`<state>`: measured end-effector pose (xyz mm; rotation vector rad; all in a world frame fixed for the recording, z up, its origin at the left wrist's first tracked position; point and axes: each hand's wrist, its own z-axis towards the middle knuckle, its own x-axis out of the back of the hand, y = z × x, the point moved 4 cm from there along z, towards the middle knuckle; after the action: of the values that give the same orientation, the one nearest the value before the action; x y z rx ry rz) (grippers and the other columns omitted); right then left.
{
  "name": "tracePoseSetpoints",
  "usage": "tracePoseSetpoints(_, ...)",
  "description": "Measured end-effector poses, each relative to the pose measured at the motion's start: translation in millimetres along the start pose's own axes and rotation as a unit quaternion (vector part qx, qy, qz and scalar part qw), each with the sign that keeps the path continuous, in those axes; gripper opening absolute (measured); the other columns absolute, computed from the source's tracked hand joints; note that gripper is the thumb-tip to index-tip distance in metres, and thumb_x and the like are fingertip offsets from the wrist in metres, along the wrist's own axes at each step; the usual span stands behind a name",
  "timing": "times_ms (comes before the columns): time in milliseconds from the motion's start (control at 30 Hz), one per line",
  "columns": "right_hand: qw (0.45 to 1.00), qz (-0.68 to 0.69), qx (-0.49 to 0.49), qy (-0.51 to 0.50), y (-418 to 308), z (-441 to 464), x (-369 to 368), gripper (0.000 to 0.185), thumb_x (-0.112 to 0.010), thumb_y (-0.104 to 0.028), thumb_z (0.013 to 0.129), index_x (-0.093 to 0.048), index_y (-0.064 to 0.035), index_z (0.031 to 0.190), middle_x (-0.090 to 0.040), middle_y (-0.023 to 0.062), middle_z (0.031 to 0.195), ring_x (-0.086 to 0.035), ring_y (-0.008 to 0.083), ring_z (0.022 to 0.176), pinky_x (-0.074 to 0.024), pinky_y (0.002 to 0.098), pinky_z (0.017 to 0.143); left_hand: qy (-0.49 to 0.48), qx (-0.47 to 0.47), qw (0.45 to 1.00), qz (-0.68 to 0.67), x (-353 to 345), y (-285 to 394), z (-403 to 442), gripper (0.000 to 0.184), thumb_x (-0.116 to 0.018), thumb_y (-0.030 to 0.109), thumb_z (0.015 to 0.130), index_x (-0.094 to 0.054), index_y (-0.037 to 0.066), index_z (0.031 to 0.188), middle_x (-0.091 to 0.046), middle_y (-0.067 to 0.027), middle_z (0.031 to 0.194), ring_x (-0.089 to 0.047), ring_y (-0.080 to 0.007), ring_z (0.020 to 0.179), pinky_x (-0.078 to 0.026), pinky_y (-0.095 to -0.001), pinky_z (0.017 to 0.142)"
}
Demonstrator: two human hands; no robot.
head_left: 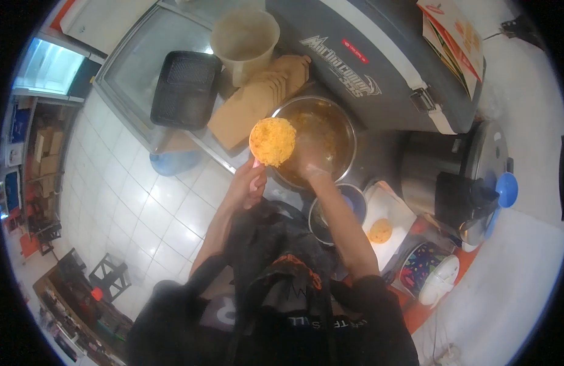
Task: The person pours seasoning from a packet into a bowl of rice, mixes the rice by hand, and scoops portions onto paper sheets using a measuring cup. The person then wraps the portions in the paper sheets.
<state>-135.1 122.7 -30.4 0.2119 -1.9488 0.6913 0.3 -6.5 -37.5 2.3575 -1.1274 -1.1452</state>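
At the counter point(294, 195) above white tiles point(166, 210), left hand point(244, 188) clasps pink handle point(255, 174), grip of right hand point(314, 166) unclear.

The counter point(382, 160) carries a pot point(354, 143), a bowl point(314, 227), cardboard point(239, 119), a cooler point(370, 104) and a cooker point(425, 158).

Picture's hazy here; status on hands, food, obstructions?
Left hand gripping pink handle, orange food heaped at its end. Right hand inside metal pot, fingers unclear. Food hides part of pot's rim.

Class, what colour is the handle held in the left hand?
The handle is pink, showing best in the head view.
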Motion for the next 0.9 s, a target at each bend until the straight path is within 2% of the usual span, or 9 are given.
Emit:
tracePoseSetpoints(67,0.997,0.062,-0.034,-0.011,6.8,-3.6,-17.6,0.04,-0.06,-0.027,0.089,-0.065,0.0012,0.117,-0.066,0.0286,0.114,-0.064,0.0452,0.105,-0.051,0.0511,0.092,0.008,0.0,1.0,-0.011,0.7,0.6,0.5,0.013,-0.047,0.021,0.104,-0.046,0.012,0.113,-0.043,0.0003,0.068,-0.029,-0.0061,0.037,-0.023,-0.0221,0.03)
tracePoseSetpoints(133,0.988,0.152,-0.035,-0.008,51.4,4.9,-85.2,0.03,-0.07,-0.025,0.085,-0.073,-0.0033,0.106,-0.071,0.0231,0.104,-0.068,0.0382,0.101,-0.0516,0.0491,0.085,0.009,0.0,1.0,-0.01,-0.5,0.9,0.9,0.014,-0.047,0.021,0.104,-0.046,0.012,0.115,-0.043,0.0004,0.067,-0.029,-0.006,0.037,-0.024,-0.022,0.03)
tracePoseSetpoints(233,0.992,0.097,-0.022,-0.082,61.5,-2.2,-86.7,0.026,-0.066,-0.017,0.085,-0.069,0.0003,0.104,-0.068,0.0266,0.104,-0.066,0.0428,0.1,-0.0516,0.05,0.084,0.01,0.007,1.0,-0.004,-2.7,1.6,2.8,0.016,-0.047,0.021,0.104,-0.047,0.013,0.118,-0.043,0.0006,0.067,-0.029,-0.0058,0.037,-0.024,-0.0216,0.03)
tracePoseSetpoints(400,0.942,0.3,-0.095,-0.112,76.7,-26.8,-33.6,0.034,-0.077,-0.021,0.082,-0.07,-0.0002,0.108,-0.072,0.0186,0.1,-0.069,0.0276,0.09,-0.0526,0.0373,0.079,0.02,0.017,1.0,-0.011,-3.2,3.2,4.9,0.019,-0.047,0.022,0.105,-0.048,0.016,0.122,-0.043,0.0019,0.067,-0.029,-0.0051,0.037,-0.023,-0.0211,0.031)
tracePoseSetpoints(467,0.869,0.468,-0.141,-0.072,69.6,-42.5,7.0,0.041,-0.077,-0.026,0.086,-0.069,0.0011,0.116,-0.072,0.0125,0.1,-0.066,0.018,0.089,-0.0507,0.0313,0.08,0.01,0.009,1.0,-0.01,-5.5,4.4,6.0,0.018,-0.048,0.022,0.105,-0.049,0.017,0.122,-0.042,0.0028,0.067,-0.029,-0.005,0.038,-0.024,-0.0214,0.031)
tracePoseSetpoints(567,0.84,0.52,-0.15,0.029,51.9,-57.9,49.0,0.04,-0.072,-0.025,0.093,-0.066,0.002,0.122,-0.071,0.0105,0.102,-0.064,0.0147,0.091,-0.0493,0.0286,0.081,0.021,0.032,0.999,0.005,-2.0,-6.1,13.8,0.017,-0.049,0.022,0.105,-0.049,0.016,0.121,-0.042,0.0031,0.066,-0.029,-0.0051,0.038,-0.024,-0.0216,0.032)
tracePoseSetpoints(733,0.859,0.485,-0.012,0.164,3.3,-60.4,47.5,0.032,-0.057,-0.02,0.101,-0.062,0.0021,0.125,-0.072,0.0117,0.1,-0.067,0.0225,0.089,-0.051,0.0371,0.082,-0.005,0.036,0.999,0.026,-17.9,-20.1,24.1,0.018,-0.05,0.021,0.105,-0.05,0.015,0.122,-0.043,0.0031,0.066,-0.031,-0.0054,0.039,-0.026,-0.0217,0.032)
tracePoseSetpoints(800,0.989,0.117,0.055,0.069,-20.7,-61.9,38.9,0.036,-0.054,-0.022,0.1,-0.06,0.0029,0.127,-0.07,0.0196,0.102,-0.068,0.0343,0.097,-0.0509,0.0452,0.087,-0.013,0.036,0.998,0.042,-24.5,-25.2,27.0,0.019,-0.049,0.022,0.105,-0.05,0.015,0.122,-0.043,0.0032,0.067,-0.031,-0.0054,0.039,-0.026,-0.0216,0.032)
tracePoseSetpoints(900,0.993,0.061,0.101,0.028,-21.5,-65.6,27.8,0.037,-0.053,-0.02,0.097,-0.061,0.003,0.125,-0.067,0.0248,0.105,-0.064,0.04,0.104,-0.0489,0.0491,0.093,-0.01,0.054,0.998,0.025,-23.8,-32.4,29.9,0.022,-0.047,0.022,0.103,-0.051,0.013,0.124,-0.046,0.0008,0.071,-0.037,-0.0072,0.043,-0.029,-0.0245,0.034)
